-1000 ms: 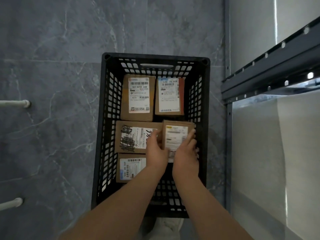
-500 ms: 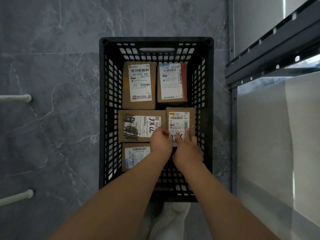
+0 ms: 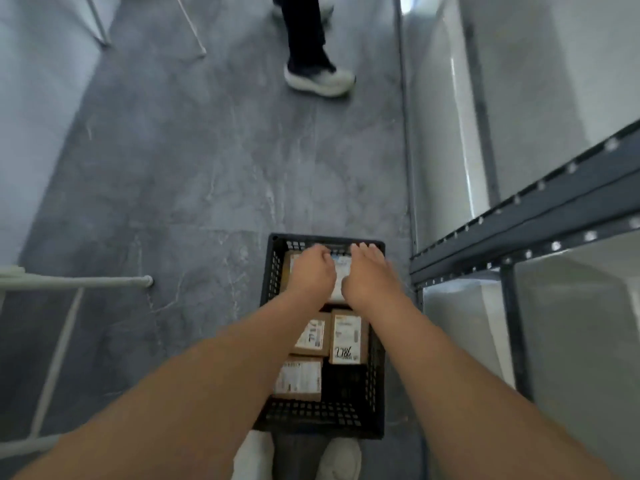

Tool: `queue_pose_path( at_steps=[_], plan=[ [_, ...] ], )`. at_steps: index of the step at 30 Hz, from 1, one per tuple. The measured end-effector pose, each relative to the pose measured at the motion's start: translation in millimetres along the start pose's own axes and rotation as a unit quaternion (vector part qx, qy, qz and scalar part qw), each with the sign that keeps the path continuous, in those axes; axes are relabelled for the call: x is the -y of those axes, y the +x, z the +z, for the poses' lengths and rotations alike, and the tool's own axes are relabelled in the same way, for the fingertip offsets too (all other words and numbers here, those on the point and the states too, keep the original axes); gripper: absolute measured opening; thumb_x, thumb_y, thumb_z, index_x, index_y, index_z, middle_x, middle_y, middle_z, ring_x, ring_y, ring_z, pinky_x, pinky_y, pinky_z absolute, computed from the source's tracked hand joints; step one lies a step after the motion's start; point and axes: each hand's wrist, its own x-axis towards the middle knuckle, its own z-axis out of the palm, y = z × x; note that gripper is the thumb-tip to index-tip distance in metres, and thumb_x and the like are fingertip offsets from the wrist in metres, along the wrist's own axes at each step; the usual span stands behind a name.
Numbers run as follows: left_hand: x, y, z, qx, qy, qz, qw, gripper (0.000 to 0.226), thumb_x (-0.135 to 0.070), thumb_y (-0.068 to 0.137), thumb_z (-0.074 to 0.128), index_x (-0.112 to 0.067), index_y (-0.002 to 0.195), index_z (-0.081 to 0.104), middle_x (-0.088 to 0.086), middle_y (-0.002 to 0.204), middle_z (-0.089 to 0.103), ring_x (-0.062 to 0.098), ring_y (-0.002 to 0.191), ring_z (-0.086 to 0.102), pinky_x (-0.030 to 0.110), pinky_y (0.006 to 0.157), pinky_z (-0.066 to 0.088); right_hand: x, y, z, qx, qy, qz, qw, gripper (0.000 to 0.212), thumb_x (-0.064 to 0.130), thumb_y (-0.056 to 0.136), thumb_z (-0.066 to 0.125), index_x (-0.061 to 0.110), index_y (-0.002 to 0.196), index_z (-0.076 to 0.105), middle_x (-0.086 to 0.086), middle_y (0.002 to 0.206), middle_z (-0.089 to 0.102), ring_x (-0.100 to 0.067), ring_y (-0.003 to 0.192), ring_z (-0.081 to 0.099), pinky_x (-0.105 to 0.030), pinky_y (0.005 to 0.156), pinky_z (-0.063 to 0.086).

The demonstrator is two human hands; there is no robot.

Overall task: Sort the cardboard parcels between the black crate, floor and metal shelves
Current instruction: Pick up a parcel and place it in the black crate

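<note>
The black crate [image 3: 273,271] stands on the grey floor in front of my feet, with several cardboard parcels lying flat in it. My left hand [image 3: 310,271], fingers curled, and my right hand [image 3: 370,275], fingers stretched toward the far rim, lie over the two far parcels. Only a strip of white label on the far parcel [image 3: 341,271] shows between the hands. Nearer to me lie a small parcel marked 786 [image 3: 348,336], a middle parcel [image 3: 311,336] and a near parcel [image 3: 298,379]. The crate's near right corner holds nothing.
Metal shelves with a dark punched beam [image 3: 519,230] run along the right, close to the crate. Another person's leg and white shoe [image 3: 318,77] stand on the floor ahead. A white tube rack [image 3: 79,281] is on the left. My shoes [image 3: 339,459] touch the crate's near end.
Both hands let go of the small 786 parcel, which now lies in the crate, and moved to the far parcels. The view tilted up, showing the floor ahead and another person's leg.
</note>
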Motion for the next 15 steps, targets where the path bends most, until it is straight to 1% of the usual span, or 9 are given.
queue_pose_path(
  at_steps=[2,4,6,7,9,10,12,15],
  plan=[
    [-43.4,-18.8,-52.8,-0.024,0.018,0.041,0.999,0.036,-0.018,0.103,0.036,-0.006,0.132,0.053,0.014,0.130,0.058,0.029,0.118,0.056,0.034,0.093,0.043,18.0,-26.4,-66.7,-0.067,-0.012,-0.027,0.997,0.069,0.018,0.098,0.046,0.011,0.156,0.009,-0.004,0.165,0.004,-0.019,0.152,0.000,-0.042,0.123,0.006],
    [-87.2,-46.0,-106.0,-0.072,0.045,0.089,0.992,0.039,-0.018,0.103,0.036,-0.008,0.139,0.045,0.013,0.142,0.049,0.029,0.126,0.049,0.036,0.102,0.037,36.9,-63.6,-136.9,-0.130,-0.034,-0.044,0.990,0.071,0.021,0.099,0.047,0.012,0.156,0.006,-0.003,0.165,0.003,-0.019,0.152,-0.002,-0.044,0.123,0.003],
    [-133.9,-81.3,-157.7,-0.144,0.103,0.150,0.973,0.044,-0.020,0.103,0.035,-0.009,0.145,0.037,0.011,0.152,0.038,0.027,0.138,0.037,0.039,0.111,0.028,54.5,-108.0,-205.0,-0.201,-0.042,-0.058,0.977,0.071,0.023,0.100,0.042,0.012,0.157,0.001,-0.002,0.165,-0.002,-0.019,0.151,-0.006,-0.046,0.122,-0.001],
    [-158.0,-102.9,-182.6,-0.178,0.123,0.178,0.960,0.047,-0.021,0.103,0.034,-0.010,0.149,0.031,0.007,0.157,0.030,0.023,0.144,0.027,0.040,0.116,0.022,62.9,-133.4,-236.5,-0.246,-0.038,-0.064,0.966,0.070,0.022,0.101,0.040,0.011,0.157,0.000,-0.002,0.165,-0.003,-0.019,0.151,-0.007,-0.047,0.122,-0.001],
    [-204.1,-151.6,-227.6,-0.239,0.122,0.222,0.938,0.052,-0.024,0.103,0.030,-0.014,0.154,0.022,0.000,0.162,0.017,0.016,0.150,0.010,0.041,0.121,0.008,78.0,-186.6,-291.3,-0.338,-0.027,-0.075,0.938,0.070,0.023,0.100,0.039,0.011,0.157,0.001,-0.003,0.165,-0.002,-0.019,0.151,-0.006,-0.048,0.122,-0.002],
    [-225.4,-177.7,-245.5,-0.270,0.114,0.238,0.926,0.053,-0.025,0.103,0.029,-0.015,0.154,0.020,-0.001,0.163,0.014,0.013,0.150,0.006,0.042,0.122,0.005,83.2,-212.6,-314.0,-0.381,-0.025,-0.080,0.921,0.071,0.024,0.099,0.040,0.010,0.157,0.001,-0.004,0.165,-0.001,-0.019,0.151,-0.005,-0.048,0.122,-0.003],
    [-262.1,-228.1,-270.6,-0.326,0.103,0.263,0.902,0.056,-0.027,0.103,0.030,-0.016,0.155,0.016,-0.002,0.164,0.010,0.011,0.151,0.002,0.043,0.122,0.001,90.7,-263.1,-353.5,-0.455,-0.037,-0.088,0.885,0.074,0.025,0.098,0.042,0.011,0.157,0.000,-0.003,0.165,-0.001,-0.018,0.152,-0.004,-0.048,0.120,-0.004],
    [-313.9,-296.3,-300.3,-0.357,0.091,0.313,0.875,0.059,-0.031,0.103,0.029,-0.019,0.156,0.008,-0.005,0.164,0.001,0.010,0.150,-0.005,0.043,0.120,-0.006,99.2,-330.2,-407.7,-0.528,-0.076,-0.088,0.841,0.074,0.026,0.098,0.039,0.012,0.157,-0.003,-0.004,0.165,-0.004,-0.018,0.152,-0.005,-0.049,0.119,-0.007]
  ],
)
